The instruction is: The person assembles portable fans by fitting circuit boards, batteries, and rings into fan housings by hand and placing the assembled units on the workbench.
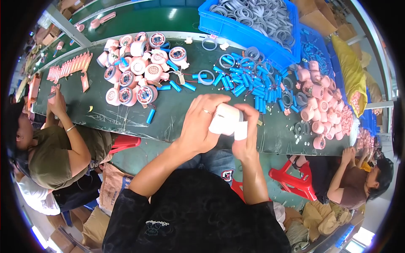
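Above the near edge of the green desk [126,116], a white round housing [225,119] is held between both hands. Left hand [200,124] is wrapped over its left side, grip closed; right hand [247,135] is closed on the right side, thumb on a flat white tab, probably so the part is steadied for fitting. Blue cylindrical cells [247,82] and pink-white fan bodies [135,71] are piled within reach behind. Grey rings are kept in a blue crate [253,36].

Brown cardboard boxes [325,19] stand at the top right (beside a bulging yellow bag [351,74]), more at the lower left [90,225].
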Demonstrator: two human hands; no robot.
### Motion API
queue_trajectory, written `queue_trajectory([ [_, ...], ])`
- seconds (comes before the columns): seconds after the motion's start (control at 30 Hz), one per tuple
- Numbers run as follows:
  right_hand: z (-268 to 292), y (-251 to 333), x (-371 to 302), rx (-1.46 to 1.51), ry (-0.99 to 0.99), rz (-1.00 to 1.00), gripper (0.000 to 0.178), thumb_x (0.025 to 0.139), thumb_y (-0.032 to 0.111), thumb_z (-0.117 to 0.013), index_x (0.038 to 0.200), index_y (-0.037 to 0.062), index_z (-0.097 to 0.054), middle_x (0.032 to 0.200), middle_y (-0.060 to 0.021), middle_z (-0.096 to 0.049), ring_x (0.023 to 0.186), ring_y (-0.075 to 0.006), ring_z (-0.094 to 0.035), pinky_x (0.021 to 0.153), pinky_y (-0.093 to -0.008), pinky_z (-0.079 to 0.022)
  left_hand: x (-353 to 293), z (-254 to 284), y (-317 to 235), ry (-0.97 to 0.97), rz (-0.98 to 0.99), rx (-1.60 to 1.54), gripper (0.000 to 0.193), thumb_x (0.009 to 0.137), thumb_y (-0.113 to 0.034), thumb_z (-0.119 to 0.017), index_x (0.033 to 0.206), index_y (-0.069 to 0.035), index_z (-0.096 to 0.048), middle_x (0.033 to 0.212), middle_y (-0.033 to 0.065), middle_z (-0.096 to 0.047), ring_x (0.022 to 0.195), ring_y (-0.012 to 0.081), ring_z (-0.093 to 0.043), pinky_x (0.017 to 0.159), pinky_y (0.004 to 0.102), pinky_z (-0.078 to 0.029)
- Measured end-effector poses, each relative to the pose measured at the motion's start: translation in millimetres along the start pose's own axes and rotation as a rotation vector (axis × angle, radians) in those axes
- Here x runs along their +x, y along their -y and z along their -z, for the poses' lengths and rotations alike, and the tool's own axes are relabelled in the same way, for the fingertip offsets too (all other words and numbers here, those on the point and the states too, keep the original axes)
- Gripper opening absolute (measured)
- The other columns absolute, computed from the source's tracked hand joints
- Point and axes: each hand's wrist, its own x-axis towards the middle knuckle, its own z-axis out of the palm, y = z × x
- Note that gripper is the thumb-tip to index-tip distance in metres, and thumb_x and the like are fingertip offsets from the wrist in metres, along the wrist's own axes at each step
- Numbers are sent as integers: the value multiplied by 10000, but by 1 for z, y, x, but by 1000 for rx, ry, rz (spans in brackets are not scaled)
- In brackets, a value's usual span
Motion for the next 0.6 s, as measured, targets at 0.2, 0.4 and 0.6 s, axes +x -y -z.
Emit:
queue_trajectory([
  [0.2, -4, 4, 2, 154, 17, 14, 564, 1035, 455, -387, 1344, -17, -392, 1130, -161, -559, 930, -244, -605, 826, -369, -499, -11, -6, 7, -119, -191, 36, 539, 937, -388, -620, 1326, -48, -465, 1207, 175, -585, 1050, 362, -552, 936, 466, -431],
  [0.4, -4, 4, -2, 136, -9, -81, 568, 1021, 500, -392, 1275, -7, -419, 1043, -161, -593, 825, -230, -613, 725, -359, -498, -12, -9, 9, -94, -248, -6, 549, 913, -339, -656, 1334, -52, -454, 1238, 186, -576, 1101, 355, -564, 947, 460, -440],
  [0.6, -11, 0, -10, 190, -63, -32, 589, 978, 503, -517, 1253, -2, -392, 1088, -163, -537, 921, -199, -552, 791, -338, -463, -9, -2, 1, -53, -305, -26, 499, 865, -237, -693, 1282, -57, -487, 1234, 177, -593, 1079, 349, -580, 942, 452, -455],
])
